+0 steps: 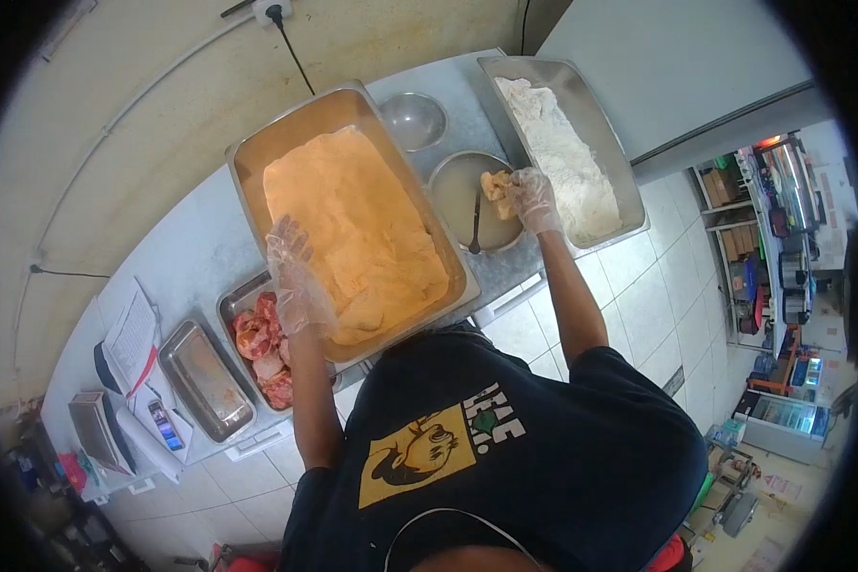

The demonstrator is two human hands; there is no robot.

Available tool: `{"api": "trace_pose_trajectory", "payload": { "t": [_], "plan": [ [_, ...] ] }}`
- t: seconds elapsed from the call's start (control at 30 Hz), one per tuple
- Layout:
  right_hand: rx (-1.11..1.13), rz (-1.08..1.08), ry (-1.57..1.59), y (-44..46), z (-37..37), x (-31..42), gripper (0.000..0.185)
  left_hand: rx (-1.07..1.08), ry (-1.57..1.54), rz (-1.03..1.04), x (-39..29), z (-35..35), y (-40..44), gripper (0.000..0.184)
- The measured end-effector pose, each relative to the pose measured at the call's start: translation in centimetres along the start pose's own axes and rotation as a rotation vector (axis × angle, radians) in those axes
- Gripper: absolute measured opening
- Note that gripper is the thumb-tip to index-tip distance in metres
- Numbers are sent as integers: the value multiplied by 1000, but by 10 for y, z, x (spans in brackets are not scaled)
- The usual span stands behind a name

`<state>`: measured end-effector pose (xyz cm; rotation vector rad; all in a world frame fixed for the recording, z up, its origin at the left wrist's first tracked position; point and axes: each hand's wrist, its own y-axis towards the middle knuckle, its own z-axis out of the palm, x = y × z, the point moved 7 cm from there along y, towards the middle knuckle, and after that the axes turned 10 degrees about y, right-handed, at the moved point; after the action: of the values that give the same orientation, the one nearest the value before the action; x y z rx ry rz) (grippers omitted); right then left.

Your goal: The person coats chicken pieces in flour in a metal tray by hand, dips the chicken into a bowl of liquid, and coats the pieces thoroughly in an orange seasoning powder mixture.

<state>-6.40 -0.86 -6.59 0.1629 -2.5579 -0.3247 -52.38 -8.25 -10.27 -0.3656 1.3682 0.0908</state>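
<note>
Food piece [499,193], lumpy, golden-tan and moist-looking, held above the right side of a round metal bowl of cloudy, pale liquid [453,202]. Grasped at its right end by the right hand [536,200] in a clear plastic glove, fingers curled closed around it. Just beside it, a dark, long-handled utensil [477,224], lying in the bowl.

To the right, a deep rectangular steel pan of white powder [635,205]; above the bowl, a smaller round metal bowl [415,121]. To the left, a large rectangular steel pan [243,172] with a broad bed of orange powder [353,229]. Farther left, a metal tray of raw pink-red meat [265,353], then a shallow, brown-stained metal tray [207,381].

Underneath, a pale blue-grey tabletop [176,253], set against a cream wall [191,124]. Toward its left end, white papers [132,329] and a lit phone [166,425]. Below, white floor tiles [639,276]; at far right, crowded shelves [734,229].

Right forearm angled up and slightly left from the elbow, wrist near the steel pan of white powder. Left forearm nearly upright, with the clear-gloved left hand [296,272] over the left side of the orange powder, fingers spread and grasping nothing. Whether touching the powder, cannot tell.
</note>
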Motion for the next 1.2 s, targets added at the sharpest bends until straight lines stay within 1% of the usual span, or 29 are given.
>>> {"api": "trace_pose_trajectory", "payload": {
  "t": [0.03,0.07,0.1,0.17,0.3,0.4,0.47,0.5,0.57,0.6,0.67,0.7,0.77,0.8,0.87,0.9,0.97,1.0,1.03,1.07,1.1,1.13,1.2],
  "plan": [
    [-9,15,-65,-4,9,-9,10,-4,1,0,-1,-1,0,68],
    [28,107,-80,-7,22,-22,12,-4,1,-7,-1,-3,1,68],
    [30,105,-77,-10,27,-23,12,-4,2,-14,0,-4,2,68],
    [-47,61,-28,-18,31,-21,14,-10,-6,-19,1,-7,3,69],
    [-11,122,-90,-23,57,-45,15,-6,-25,-41,8,-10,7,69],
    [-6,118,-27,-25,59,-41,13,19,-46,-54,10,-10,6,70],
    [87,153,-23,-24,58,-33,19,16,-36,-52,10,-9,4,70],
    [87,152,-22,-22,63,-36,19,17,-27,-51,9,-8,2,69],
    [3,187,82,-21,72,-52,13,25,-17,-41,6,-7,-1,70],
    [1,187,84,-21,72,-49,13,33,-7,-33,4,-5,-1,70],
    [-40,91,34,-20,69,-36,15,20,-3,-38,3,-2,-3,71],
    [-41,91,35,-18,73,-41,15,6,0,-43,1,0,-4,71],
    [67,160,6,-12,91,-54,12,8,6,-37,-3,4,-7,71],
    [66,157,8,-11,89,-51,12,9,10,-34,-4,4,-8,71],
    [-30,30,-61,-8,74,-36,6,21,17,-50,0,0,-9,70],
    [-30,22,-61,-3,65,-30,6,33,21,-67,2,-1,-9,69],
    [258,513,303,-5,70,-49,15,26,62,-103,2,0,-10,66],
    [259,508,301,-3,68,-49,15,23,107,-142,1,2,-12,63],
    [161,458,381,1,59,-48,4,19,104,-142,-1,6,-17,63],
    [63,406,461,5,49,-47,11,13,260,-112,-4,11,-25,59],
    [65,400,460,7,44,-50,11,5,417,-81,-8,14,-29,55],
    [63,374,502,11,38,-51,10,0,413,-78,-7,14,-30,55],
    [88,410,626,12,26,-44,10,55,1120,-3,-5,17,-28,44]
  ]
}}
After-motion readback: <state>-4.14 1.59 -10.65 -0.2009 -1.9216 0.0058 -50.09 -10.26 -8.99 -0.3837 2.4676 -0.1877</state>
